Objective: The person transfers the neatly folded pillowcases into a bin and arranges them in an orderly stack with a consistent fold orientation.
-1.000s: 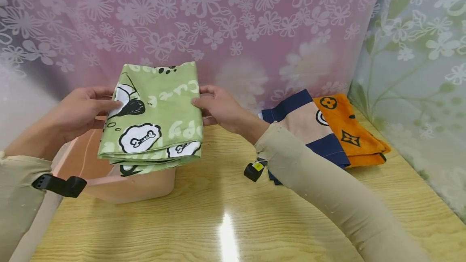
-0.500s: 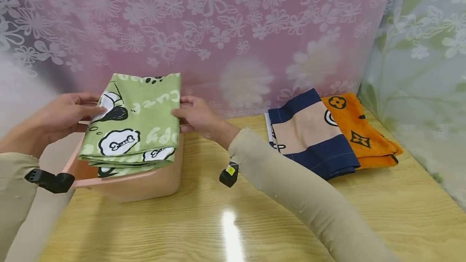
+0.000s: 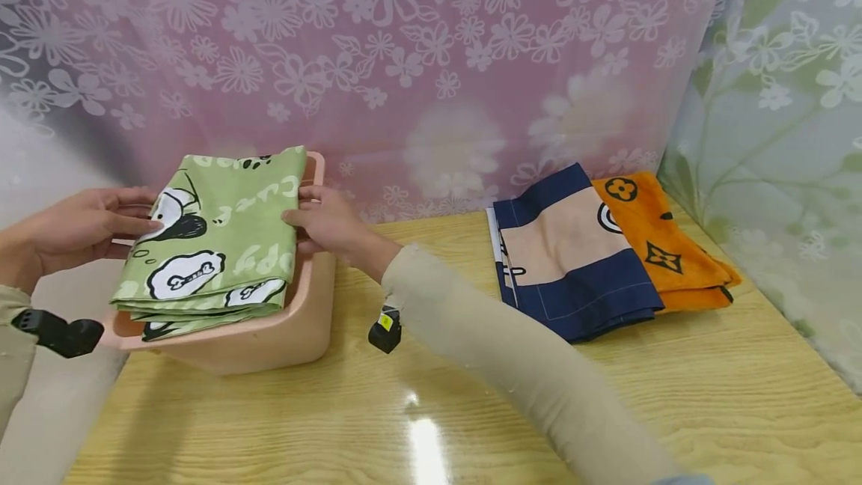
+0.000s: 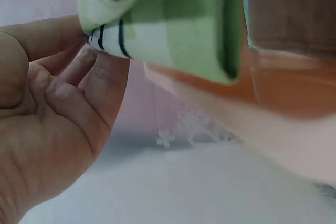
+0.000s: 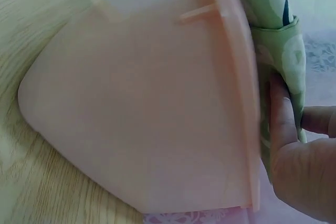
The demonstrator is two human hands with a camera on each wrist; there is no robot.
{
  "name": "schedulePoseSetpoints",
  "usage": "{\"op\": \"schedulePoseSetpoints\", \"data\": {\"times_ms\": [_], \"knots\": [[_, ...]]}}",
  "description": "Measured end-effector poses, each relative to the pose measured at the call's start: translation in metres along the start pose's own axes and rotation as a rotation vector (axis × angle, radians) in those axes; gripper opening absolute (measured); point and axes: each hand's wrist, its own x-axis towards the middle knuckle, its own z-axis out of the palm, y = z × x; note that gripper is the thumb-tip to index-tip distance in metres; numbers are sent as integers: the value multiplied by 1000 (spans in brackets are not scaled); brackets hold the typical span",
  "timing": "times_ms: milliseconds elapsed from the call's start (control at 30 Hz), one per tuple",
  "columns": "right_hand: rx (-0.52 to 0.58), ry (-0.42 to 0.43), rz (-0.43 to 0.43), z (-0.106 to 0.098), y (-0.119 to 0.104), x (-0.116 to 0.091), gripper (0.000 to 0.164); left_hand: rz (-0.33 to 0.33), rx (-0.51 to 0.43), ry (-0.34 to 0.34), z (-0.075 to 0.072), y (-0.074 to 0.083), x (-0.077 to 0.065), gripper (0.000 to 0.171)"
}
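Note:
A folded green cloth [image 3: 232,208] with cartoon and lettering prints lies level over the pink plastic bin [image 3: 269,346], covering most of its opening. My left hand [image 3: 84,227] pinches the cloth's left edge, thumb on top and fingers beneath. On the opposite edge, my right hand [image 3: 333,223] pinches it in the same way. In the left wrist view the cloth's folded layers [image 4: 184,35] hang by the bin's rim [image 4: 283,129]. The right wrist view has the right hand [image 5: 307,166] gripping the cloth [image 5: 278,45] right at the bin's rim.
To the right on the wooden table [image 3: 431,365] lies a folded navy and beige cloth [image 3: 566,245], overlapping a folded orange cloth [image 3: 663,245]. A pink flowered curtain [image 3: 417,58] hangs behind, and a pale green one [image 3: 774,171] closes off the right side.
Both hands have carried the green cloth left and down, from in front of the bin to over its opening. The other cloths lie as before; the view has shifted slightly.

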Motion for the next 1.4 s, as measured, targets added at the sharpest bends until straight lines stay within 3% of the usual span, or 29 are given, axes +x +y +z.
{"op": "schedulePoseSetpoints", "data": {"times_ms": [133,333,433,567,700,1000,1400], "knots": [[-68,46,0,2,4,4,45,26,-61,-8,-1,-7,1,35],[-149,104,-43,4,7,3,44,69,-71,-33,0,-13,6,35],[-258,115,-87,9,9,1,44,46,-85,-38,-2,-18,6,37],[-395,133,-126,16,11,-3,43,-8,-35,-19,-5,-29,4,36],[-468,138,-132,20,11,-4,42,-30,-4,15,-9,-39,0,38],[-408,139,-144,13,10,-3,42,-51,-79,-23,-10,-31,11,38],[-466,153,-168,8,17,-3,43,-73,-147,-32,0,-30,11,42]]}}
